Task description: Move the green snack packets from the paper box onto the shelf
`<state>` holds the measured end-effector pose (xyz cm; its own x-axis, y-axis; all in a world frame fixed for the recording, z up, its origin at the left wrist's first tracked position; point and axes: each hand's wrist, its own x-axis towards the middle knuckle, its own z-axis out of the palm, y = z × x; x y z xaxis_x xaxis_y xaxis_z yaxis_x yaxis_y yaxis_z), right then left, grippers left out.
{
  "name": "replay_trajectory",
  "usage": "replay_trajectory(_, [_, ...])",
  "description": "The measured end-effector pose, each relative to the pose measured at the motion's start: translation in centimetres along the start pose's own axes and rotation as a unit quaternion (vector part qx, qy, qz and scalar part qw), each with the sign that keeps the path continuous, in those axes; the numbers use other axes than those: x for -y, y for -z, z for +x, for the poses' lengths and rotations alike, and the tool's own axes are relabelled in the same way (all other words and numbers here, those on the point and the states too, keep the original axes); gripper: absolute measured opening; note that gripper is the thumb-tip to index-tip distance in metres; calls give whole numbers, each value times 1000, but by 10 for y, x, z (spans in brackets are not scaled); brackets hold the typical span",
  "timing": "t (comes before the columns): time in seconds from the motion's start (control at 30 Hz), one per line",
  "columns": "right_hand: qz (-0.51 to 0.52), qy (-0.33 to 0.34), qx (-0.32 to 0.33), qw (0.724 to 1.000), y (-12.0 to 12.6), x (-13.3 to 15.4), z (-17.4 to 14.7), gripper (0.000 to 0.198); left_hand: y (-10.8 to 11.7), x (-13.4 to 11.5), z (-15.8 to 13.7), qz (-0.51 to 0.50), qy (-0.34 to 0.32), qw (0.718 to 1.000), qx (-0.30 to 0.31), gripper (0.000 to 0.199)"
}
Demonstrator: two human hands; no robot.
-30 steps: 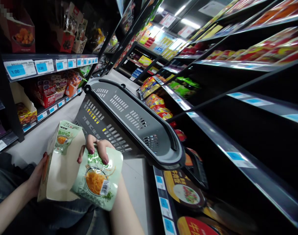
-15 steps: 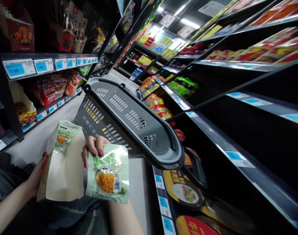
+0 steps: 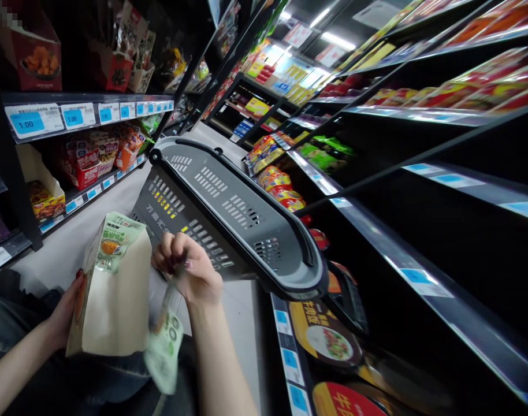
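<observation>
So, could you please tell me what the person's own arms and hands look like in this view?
Both forearms are bare, with no sleeves, watch or bracelet showing. The left hand has a dark red painted thumbnail. The right hand has nails in a similar dark polish, partly blurred. No rings are visible. Blue denim trousers show beneath the left arm.

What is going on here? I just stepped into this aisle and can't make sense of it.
A person low down in a shop aisle holds a pale display carton of green snack packets upright in the left hand. The right hand pinches one green packet by its top edge, so it hangs edge-on beside the carton. A grey shopping basket sits tilted just behind the hands, between shelves stocked with packaged food.
</observation>
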<state>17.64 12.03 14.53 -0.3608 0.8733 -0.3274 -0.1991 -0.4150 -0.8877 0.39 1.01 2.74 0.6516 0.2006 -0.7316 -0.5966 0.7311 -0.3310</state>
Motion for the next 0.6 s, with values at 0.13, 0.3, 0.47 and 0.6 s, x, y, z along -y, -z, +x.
replay_trajectory(0.13, [-152, -114, -79, 979, -1, 6, -6, 49, 0, 1, 0, -5, 10, 1000, 7, 72])
replay_trajectory(0.3, [-259, -124, -136, 948, -4, 0, 0, 54, 9, 3, 10, -25, 3, 998, 61, 78])
replay_trajectory(0.47, [-315, -73, -177, 930, -7, 1, 3, 49, 12, 3, 12, -30, 11, 994, 103, 83])
replay_trajectory(0.6, [-320, 265, -400, 817, 13, 54, -4, 40, 4, 1, 5, -17, 10, 999, 46, 77])
